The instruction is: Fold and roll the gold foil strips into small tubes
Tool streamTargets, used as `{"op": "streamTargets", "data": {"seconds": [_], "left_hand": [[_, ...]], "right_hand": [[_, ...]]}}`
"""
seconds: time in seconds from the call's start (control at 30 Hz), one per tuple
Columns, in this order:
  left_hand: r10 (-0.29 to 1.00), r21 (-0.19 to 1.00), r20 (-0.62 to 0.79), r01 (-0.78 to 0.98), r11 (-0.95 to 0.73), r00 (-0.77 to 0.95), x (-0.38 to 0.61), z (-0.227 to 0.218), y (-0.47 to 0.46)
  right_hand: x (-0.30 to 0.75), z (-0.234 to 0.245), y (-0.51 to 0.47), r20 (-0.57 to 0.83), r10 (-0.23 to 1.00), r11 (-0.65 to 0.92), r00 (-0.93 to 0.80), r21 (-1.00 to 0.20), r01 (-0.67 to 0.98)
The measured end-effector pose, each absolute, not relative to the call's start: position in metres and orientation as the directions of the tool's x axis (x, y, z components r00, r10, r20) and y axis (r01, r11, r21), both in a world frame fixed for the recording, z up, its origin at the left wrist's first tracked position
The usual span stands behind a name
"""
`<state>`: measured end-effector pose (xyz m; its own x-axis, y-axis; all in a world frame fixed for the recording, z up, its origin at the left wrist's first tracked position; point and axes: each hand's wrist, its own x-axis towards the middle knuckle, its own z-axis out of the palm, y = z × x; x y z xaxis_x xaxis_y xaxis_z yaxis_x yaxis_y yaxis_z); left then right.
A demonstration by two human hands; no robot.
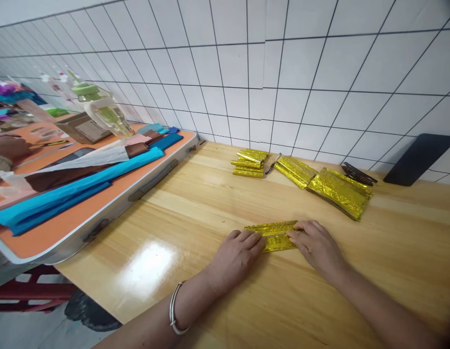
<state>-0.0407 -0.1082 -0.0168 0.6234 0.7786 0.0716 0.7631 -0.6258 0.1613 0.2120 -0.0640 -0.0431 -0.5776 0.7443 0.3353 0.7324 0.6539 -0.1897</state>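
A folded strip of gold foil paper (273, 234) lies on the wooden table (195, 228) in front of me. My left hand (237, 254) presses on its left end with the fingers curled down onto it. My right hand (315, 244) presses on its right end, fingertips flat on the foil. Farther back lie a small pile of folded gold strips (248, 163), a loose gold sheet (295, 170) and a stack of gold sheets (341, 192). A silver bangle (175, 309) circles my left wrist.
A dark tool (272, 165) lies between the gold piles; a black comb-like piece (358, 173) and a black tablet (419, 158) sit by the tiled wall. At left, an orange board (83, 213) carries blue, brown and white crepe paper and bottles; another person's hand (8, 148) rests there.
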Motion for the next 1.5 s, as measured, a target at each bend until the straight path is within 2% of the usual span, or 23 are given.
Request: {"op": "streamTargets", "data": {"seconds": [0.23,0.53,0.8,0.97,1.1,1.33,1.5], "left_hand": [[0.72,0.149,0.142,0.704,-0.694,0.679,-0.043,-0.028,-0.105],[0.699,0.201,0.125,0.672,-0.712,0.704,-0.046,-0.023,-0.106],[0.639,0.28,0.055,0.603,-0.747,0.767,-0.057,-0.016,-0.115],[0.634,0.278,0.059,0.597,-0.752,0.771,-0.058,-0.019,-0.117],[0.644,0.273,0.049,0.61,-0.744,0.763,-0.058,-0.019,-0.119],[0.649,0.272,0.051,0.615,-0.74,0.759,-0.057,-0.021,-0.118],[0.656,0.283,0.054,0.619,-0.733,0.753,-0.057,-0.018,-0.118]], "right_hand": [[0.209,-0.042,-0.068,0.285,0.708,0.684,-0.646,-0.052,0.728],[0.209,-0.045,-0.063,0.312,0.7,0.703,-0.643,-0.137,0.698],[0.209,-0.042,-0.064,0.319,0.7,0.704,-0.639,-0.156,0.693],[0.21,-0.042,-0.063,0.344,0.698,0.704,-0.628,-0.169,0.69],[0.209,-0.039,-0.066,0.346,0.699,0.697,-0.626,-0.136,0.704],[0.167,-0.022,-0.085,0.22,0.703,0.698,-0.677,-0.027,0.716],[0.155,-0.034,-0.085,0.139,0.683,0.724,-0.717,0.006,0.69]]}}
